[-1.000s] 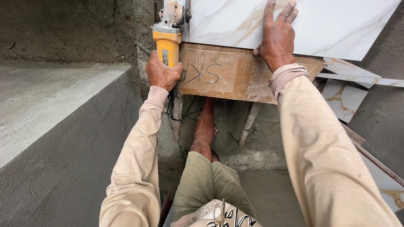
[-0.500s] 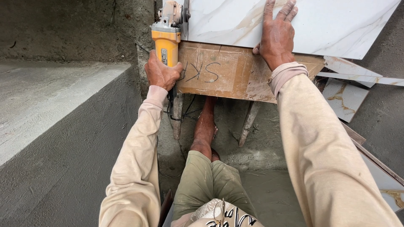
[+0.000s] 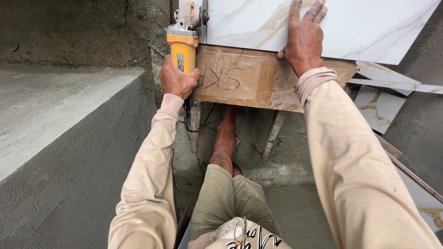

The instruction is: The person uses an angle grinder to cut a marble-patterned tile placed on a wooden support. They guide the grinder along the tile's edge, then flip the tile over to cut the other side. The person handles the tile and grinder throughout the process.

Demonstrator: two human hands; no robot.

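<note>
While the left hand (image 3: 177, 80) grips the grinder (image 3: 184, 39), the right hand (image 3: 304, 39) presses flat on the tile (image 3: 360, 25).

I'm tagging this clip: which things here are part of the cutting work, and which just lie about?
In use:
- yellow angle grinder, gripped by the left hand
- large white marbled tile, pressed flat by the right hand
- brown wooden stool under the tile

Lying about:
- broken white tile pieces at right
- grey concrete ledge at left

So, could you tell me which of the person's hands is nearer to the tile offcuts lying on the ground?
Right. The right hand presses flat on the white marbled tile, just left of the offcuts; the left hand grips the yellow angle grinder at the far side.
</note>
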